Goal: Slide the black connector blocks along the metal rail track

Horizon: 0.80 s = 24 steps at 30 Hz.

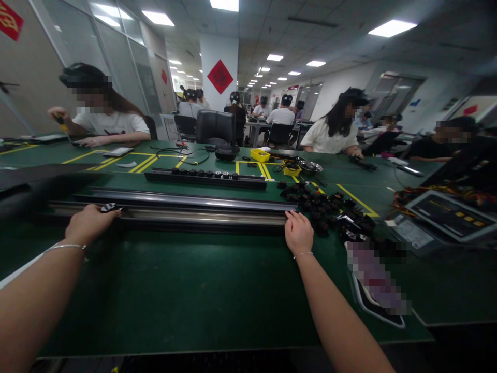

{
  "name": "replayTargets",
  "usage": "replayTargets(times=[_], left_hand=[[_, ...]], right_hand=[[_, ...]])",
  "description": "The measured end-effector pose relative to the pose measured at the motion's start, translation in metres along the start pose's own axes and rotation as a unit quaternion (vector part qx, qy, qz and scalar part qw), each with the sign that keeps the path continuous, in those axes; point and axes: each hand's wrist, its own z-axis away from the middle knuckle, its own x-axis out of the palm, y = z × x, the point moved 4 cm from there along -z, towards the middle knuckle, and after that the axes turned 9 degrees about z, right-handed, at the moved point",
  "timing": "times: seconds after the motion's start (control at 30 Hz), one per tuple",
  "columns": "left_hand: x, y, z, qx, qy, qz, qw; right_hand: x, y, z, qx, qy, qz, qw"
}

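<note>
A long dark rail [209,216] with a shiny metallic groove lies across the table before me. At its left part, my left hand [88,224] pinches a small black part with silvery round spots [110,207], held at the groove. My right hand [298,232] grips the rail's right end, fingers bent over its top edge. Just behind lies a second long dark rail [194,198], parallel to the first. A pile of small black parts [326,204] sits right of my right hand. The undersides of both hands are hidden.
Farther back, a shorter black rail [174,178] carries several small round pieces. Yellow bins [260,155] and cables [186,153] lie beyond it. At right are a grey metal box with wires [454,215] and a flat device [378,305]. Co-workers sit across the green table [194,290].
</note>
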Motion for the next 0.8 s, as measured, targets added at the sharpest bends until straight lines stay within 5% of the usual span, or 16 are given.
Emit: replayTargets(times=[0.8], left_hand=[[0.009, 0.025, 0.027, 0.015, -0.005, 0.004, 1.000]], right_hand=[[-0.001, -0.001, 0.000, 0.005, -0.005, -0.009, 1.000]])
